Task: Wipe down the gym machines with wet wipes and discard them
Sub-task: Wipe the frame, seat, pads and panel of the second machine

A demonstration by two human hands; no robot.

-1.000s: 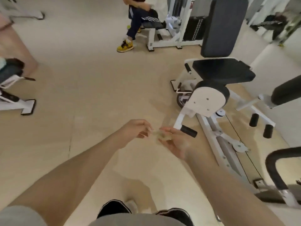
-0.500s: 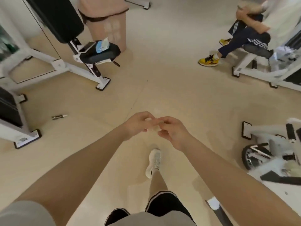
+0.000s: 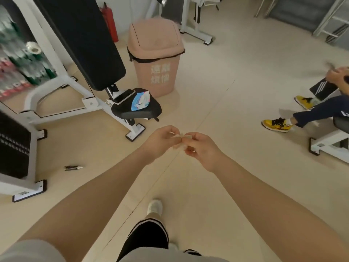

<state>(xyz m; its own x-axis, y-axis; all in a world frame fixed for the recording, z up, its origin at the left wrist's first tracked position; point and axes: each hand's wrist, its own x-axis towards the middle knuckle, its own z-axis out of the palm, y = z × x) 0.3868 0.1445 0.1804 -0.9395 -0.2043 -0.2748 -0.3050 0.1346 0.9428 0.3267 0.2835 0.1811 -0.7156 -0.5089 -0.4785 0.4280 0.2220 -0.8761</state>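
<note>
Both hands met out in front, above the floor [image 3: 236, 129]: the left hand [image 3: 160, 141] and right hand [image 3: 201, 148] each pinched an end of a small crumpled wet wipe [image 3: 181, 140], fingers curled around it. Beyond them stood the pink swing-lid bin [image 3: 155, 59], well apart from the wipe. Just beside the bin, a wipe packet [image 3: 140, 101] and a phone [image 3: 124, 95] lay on a black machine seat [image 3: 137, 111].

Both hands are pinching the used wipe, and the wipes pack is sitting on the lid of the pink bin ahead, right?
Not quite. In the head view the wipes pack lies on the black seat, beside a phone, not on the pink bin. Left hand and right hand do pinch the wipe.
</note>
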